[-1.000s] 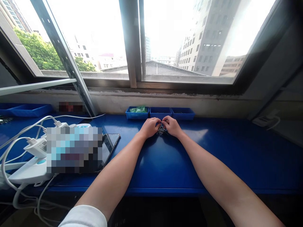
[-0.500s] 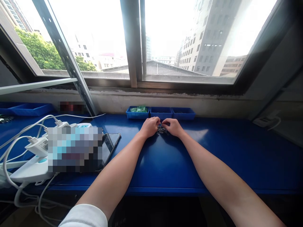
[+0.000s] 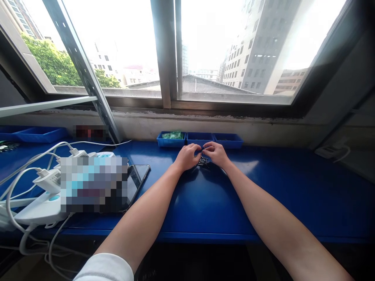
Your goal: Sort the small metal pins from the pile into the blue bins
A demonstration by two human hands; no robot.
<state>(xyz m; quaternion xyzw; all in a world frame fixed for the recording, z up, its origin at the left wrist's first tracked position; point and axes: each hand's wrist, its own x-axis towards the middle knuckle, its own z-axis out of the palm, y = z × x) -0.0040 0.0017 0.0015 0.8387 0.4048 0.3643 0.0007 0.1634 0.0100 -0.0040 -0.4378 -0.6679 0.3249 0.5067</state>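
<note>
Both my hands meet above a small pile of dark and silvery screw-like pieces on the blue tabletop. My left hand is closed, with its thumb and fingers curled together at the pile's left side. My right hand is closed in a pinch from the other side, its fingertips close to those of the left. Anything between the fingertips is too small to make out. Just behind the hands stand blue bins: the left one holds green packets, while the middle and right hold small dark pieces.
A phone lies left of my left forearm, beside a blurred-out patch. Further left, a white power strip carries plugs and tangled cables. A metal shelf post and more blue trays stand behind. Windows rise beyond the bench.
My right hand has risen slightly and its fingers have shifted toward the bins. The left hand has barely moved. More of the pile shows between them.
</note>
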